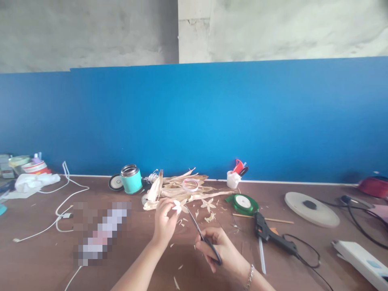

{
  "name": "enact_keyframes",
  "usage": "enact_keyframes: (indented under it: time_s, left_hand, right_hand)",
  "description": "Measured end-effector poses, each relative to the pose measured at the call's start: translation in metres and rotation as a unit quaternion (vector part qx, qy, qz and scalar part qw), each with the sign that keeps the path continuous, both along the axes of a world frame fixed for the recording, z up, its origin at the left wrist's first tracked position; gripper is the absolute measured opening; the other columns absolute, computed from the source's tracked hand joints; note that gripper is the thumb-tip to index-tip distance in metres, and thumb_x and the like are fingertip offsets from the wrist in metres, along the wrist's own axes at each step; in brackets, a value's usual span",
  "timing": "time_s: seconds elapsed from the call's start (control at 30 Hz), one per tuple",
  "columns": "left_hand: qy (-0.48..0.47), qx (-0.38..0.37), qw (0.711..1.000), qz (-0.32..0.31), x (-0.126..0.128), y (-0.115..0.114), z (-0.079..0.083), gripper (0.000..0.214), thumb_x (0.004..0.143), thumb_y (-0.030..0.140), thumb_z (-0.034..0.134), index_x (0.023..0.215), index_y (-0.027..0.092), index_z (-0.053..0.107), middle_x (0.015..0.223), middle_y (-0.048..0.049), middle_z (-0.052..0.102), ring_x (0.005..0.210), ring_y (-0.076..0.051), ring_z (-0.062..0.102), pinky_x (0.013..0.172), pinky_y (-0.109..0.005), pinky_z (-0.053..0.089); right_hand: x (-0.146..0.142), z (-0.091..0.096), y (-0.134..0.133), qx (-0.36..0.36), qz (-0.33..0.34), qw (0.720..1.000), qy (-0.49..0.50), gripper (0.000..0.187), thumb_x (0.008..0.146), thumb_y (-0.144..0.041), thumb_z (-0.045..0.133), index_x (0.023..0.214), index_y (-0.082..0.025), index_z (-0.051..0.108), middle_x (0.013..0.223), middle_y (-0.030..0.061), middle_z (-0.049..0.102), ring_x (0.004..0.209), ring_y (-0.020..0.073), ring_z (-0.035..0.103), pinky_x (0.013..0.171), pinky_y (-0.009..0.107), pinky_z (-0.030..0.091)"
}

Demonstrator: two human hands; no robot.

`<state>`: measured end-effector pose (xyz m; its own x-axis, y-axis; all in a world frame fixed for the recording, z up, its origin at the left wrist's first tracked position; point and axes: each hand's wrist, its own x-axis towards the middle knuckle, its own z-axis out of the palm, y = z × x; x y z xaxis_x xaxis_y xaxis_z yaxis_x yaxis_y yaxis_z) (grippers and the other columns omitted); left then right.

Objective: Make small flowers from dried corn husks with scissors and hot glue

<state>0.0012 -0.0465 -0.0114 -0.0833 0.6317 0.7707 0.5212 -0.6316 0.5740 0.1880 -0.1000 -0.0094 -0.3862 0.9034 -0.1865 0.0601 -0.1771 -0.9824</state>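
Note:
Between thumb and fingers, my left hand (pixel 165 218) pinches a pale flower-shaped piece (pixel 180 206) that looks cut from dried husk. My right hand (pixel 216 246) grips black-handled scissors (pixel 197 226), whose blades point up and left toward that piece. Whether the blades touch it I cannot tell. A second pale flower-shaped piece (pixel 208 205) lies on the table just right of the scissor tips. Behind both hands is a heap of dried husks (pixel 178 188) with a roll of tape (pixel 190 185) on top. Small cut scraps (pixel 209 217) are scattered around.
To the right are a green ribbon spool (pixel 243 203), a black glue gun (pixel 273 236) with a trailing cord, a thin stick (pixel 273 218) and a round white disc (pixel 312 209). A turquoise flask (pixel 131 180) and a white cup (pixel 233 180) stand before the blue partition (pixel 194 117). White cables (pixel 60 202) lie left.

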Motion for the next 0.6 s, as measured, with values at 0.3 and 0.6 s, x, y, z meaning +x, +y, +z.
enact_keyframes:
  time_s: [0.3,0.6]
  left_hand:
    - [-0.002,-0.013,1.000,0.002,-0.0008,-0.0002,-0.0011,0.009,0.079,0.022,0.059,0.070,0.020,0.061,0.078,-0.0038,0.062,0.080,-0.019,0.058,0.072,-0.031,0.047]
    - [-0.008,-0.006,1.000,0.001,-0.0002,-0.0006,-0.0009,0.010,0.078,0.022,0.060,0.068,0.020,0.061,0.076,-0.0032,0.062,0.078,-0.019,0.058,0.071,-0.031,0.047]
  right_hand:
    - [0.0008,-0.0046,0.0011,0.002,0.005,1.000,0.002,0.036,0.066,-0.047,0.069,0.072,-0.014,0.057,0.038,-0.0084,0.046,0.027,0.0039,0.038,0.027,0.013,0.025]
    - [0.0010,-0.0032,0.0015,0.010,0.008,1.000,0.007,0.035,0.066,-0.047,0.069,0.071,-0.014,0.057,0.039,-0.0085,0.045,0.028,0.0038,0.038,0.027,0.013,0.028]
